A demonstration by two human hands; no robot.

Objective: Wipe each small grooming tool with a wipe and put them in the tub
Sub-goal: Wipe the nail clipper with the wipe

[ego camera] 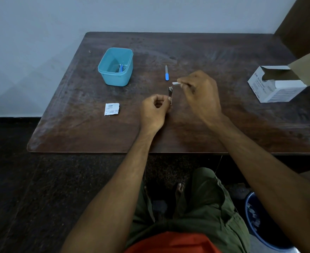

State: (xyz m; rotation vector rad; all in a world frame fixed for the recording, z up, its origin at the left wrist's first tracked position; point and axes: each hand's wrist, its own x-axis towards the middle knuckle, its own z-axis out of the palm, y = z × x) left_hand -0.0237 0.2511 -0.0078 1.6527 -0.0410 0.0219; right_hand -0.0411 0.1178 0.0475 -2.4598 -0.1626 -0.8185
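Note:
My left hand (155, 109) pinches a silver nail clipper (170, 93) by its lower end and holds it upright over the middle of the table. My right hand (200, 92) sits just to its right, fingers closed on a small white wipe (176, 83) whose tip pokes out above the clipper without touching it. A nail file with a blue handle (166, 73) lies on the table beyond the clipper. The blue tub (116, 67) stands at the back left with a few small tools inside.
A torn white wipe packet (112, 109) lies left of my left hand. An open box of alcohol swabs (276, 84) stands at the right edge of the dark wooden table (223, 125). A blue bin (256, 221) with scraps sits on the floor at my right.

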